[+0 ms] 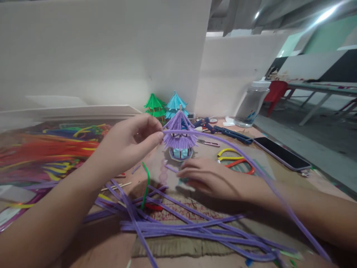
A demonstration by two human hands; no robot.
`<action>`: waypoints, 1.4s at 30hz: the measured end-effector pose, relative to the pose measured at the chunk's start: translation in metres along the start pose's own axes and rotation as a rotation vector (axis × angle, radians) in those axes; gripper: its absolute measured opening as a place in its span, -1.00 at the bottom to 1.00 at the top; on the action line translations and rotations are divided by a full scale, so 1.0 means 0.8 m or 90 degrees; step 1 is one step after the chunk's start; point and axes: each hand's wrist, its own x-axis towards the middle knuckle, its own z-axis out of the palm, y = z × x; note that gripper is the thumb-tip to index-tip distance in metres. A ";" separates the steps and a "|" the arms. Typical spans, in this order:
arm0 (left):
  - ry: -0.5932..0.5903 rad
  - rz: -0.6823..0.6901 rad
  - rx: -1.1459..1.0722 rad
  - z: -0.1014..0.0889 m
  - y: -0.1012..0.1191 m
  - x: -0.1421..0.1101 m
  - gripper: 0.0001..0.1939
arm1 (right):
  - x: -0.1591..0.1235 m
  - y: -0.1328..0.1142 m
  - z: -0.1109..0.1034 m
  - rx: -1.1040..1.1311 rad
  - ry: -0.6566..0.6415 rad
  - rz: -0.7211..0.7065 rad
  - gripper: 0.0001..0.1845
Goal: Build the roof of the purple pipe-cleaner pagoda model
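Pinched between the thumb and fingers of my left hand (139,139) is one end of a long purple pipe cleaner (259,171), which arcs over to the right and down across my right forearm. Low on the table, my right hand (212,178) lies palm down with fingers loosely bent, their undersides hidden. A short purple piece (171,168) lies just beside its fingertips. Behind both hands stands a small purple pagoda-like model (180,139) with two fringed roof tiers and a light blue base. Several loose purple pipe cleaners (189,227) lie crossed in front.
Green (153,104) and blue models (175,101) stand behind. At right are scissors (237,162), tweezers (208,143), a dark blue glue gun (205,123), a utility knife (234,134), a phone (281,152) and a water bottle (252,104). Colourful pipe cleaners (67,149) fill the left side.
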 end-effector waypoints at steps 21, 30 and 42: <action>-0.027 0.077 -0.059 -0.002 0.001 -0.001 -0.83 | 0.036 -0.020 0.042 -0.120 -0.004 -0.192 -0.78; -0.027 0.068 -0.070 0.001 -0.002 0.000 -0.84 | 0.025 -0.049 0.049 -0.089 -0.136 -0.328 -0.59; -0.017 0.086 -0.058 -0.004 -0.005 0.000 -0.84 | 0.024 0.008 -0.003 -0.027 -0.057 -0.109 -0.74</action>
